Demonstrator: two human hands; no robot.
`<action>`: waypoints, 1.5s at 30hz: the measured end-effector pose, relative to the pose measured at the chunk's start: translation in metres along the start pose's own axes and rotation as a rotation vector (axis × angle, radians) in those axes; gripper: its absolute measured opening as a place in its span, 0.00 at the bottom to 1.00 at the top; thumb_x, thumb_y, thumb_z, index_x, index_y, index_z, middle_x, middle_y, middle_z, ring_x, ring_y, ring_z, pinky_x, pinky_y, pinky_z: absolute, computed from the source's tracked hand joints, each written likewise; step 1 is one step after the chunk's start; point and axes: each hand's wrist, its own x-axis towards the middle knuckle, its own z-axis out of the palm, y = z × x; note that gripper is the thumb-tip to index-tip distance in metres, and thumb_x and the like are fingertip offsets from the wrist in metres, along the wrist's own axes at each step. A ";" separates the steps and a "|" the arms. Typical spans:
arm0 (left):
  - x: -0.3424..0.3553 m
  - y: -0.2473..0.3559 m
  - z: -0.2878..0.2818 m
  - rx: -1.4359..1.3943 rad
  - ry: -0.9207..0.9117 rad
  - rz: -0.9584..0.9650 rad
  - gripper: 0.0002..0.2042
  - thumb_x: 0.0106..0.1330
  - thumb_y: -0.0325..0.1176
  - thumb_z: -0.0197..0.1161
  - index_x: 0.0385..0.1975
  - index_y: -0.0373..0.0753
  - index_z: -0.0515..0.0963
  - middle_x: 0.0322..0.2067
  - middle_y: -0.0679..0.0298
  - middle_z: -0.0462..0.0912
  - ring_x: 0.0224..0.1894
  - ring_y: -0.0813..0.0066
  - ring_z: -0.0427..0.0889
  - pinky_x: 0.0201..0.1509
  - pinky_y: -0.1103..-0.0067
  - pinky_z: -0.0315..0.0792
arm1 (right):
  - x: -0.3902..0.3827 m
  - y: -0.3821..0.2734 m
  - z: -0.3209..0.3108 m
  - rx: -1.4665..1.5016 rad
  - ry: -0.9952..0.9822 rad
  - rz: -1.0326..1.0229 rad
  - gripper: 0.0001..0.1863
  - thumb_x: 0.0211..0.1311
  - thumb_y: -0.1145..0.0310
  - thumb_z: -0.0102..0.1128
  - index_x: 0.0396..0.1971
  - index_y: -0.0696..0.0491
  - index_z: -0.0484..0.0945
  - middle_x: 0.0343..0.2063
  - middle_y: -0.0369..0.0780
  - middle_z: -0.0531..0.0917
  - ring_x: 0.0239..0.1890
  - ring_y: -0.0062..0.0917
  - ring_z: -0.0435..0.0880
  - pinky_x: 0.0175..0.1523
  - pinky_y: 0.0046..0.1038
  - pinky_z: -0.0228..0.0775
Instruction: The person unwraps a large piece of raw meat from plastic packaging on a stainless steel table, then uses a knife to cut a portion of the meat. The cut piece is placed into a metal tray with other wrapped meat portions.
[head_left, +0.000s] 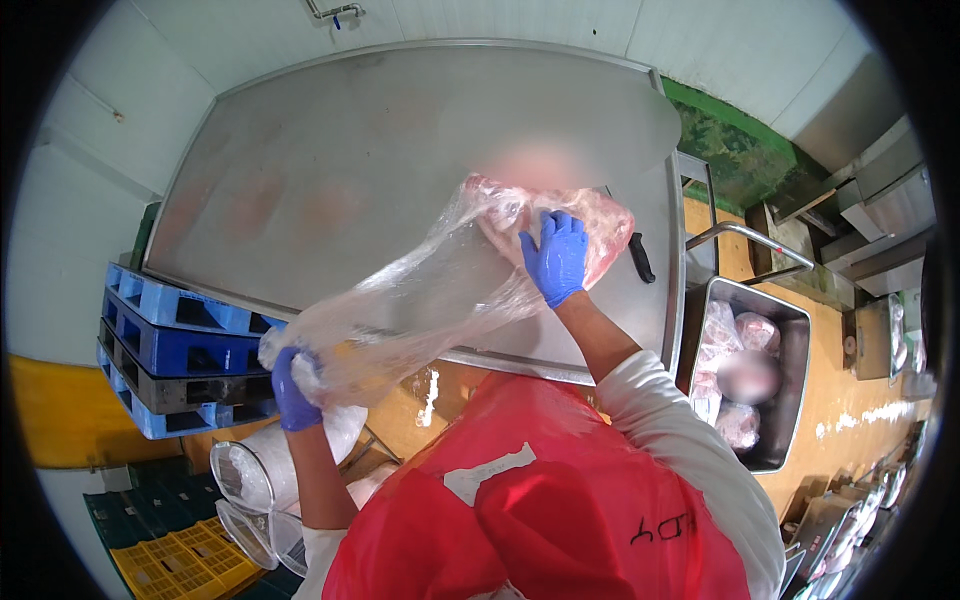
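Observation:
A large piece of raw pink meat [607, 232] lies at the right of the steel table [340, 160], partly covered by clear plastic film [400, 315] that stretches down to the lower left. My right hand [552, 255], in a blue glove, rests on top of the film-covered meat with its fingers apart. My left hand [296, 390], also gloved in blue, grips the bunched end of the film beyond the table's front edge. A black-handled knife [642, 258] lies just right of the meat, its blade mostly hidden.
Stacked plastic pallets [170, 350] stand at the left, with crates [167, 555] and clear bags [245, 470] below. A steel bin [795, 390] of wrapped meat stands at the right, by a metal rail [750, 233]. My red apron fills the bottom; steel equipment lines the right wall.

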 end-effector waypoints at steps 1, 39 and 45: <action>-0.003 0.002 -0.003 -0.046 0.019 -0.024 0.13 0.67 0.33 0.58 0.49 0.37 0.78 0.41 0.65 0.81 0.42 0.74 0.80 0.48 0.79 0.75 | -0.002 0.001 0.000 0.024 -0.037 0.012 0.19 0.59 0.62 0.63 0.47 0.57 0.76 0.49 0.50 0.78 0.48 0.44 0.76 0.51 0.44 0.69; 0.007 -0.092 0.247 1.301 -0.704 0.704 0.29 0.54 0.49 0.72 0.53 0.37 0.78 0.52 0.52 0.78 0.53 0.50 0.79 0.56 0.62 0.74 | -0.261 0.166 -0.188 -0.357 -0.078 0.698 0.15 0.55 0.60 0.59 0.23 0.59 0.80 0.25 0.57 0.82 0.30 0.54 0.84 0.37 0.49 0.74; -0.007 -0.109 0.272 1.301 -0.736 0.885 0.16 0.57 0.41 0.67 0.42 0.40 0.79 0.36 0.50 0.83 0.42 0.49 0.83 0.48 0.60 0.77 | -0.317 0.168 -0.187 -0.294 -0.001 0.817 0.17 0.55 0.59 0.57 0.21 0.60 0.81 0.24 0.58 0.81 0.28 0.54 0.83 0.34 0.48 0.74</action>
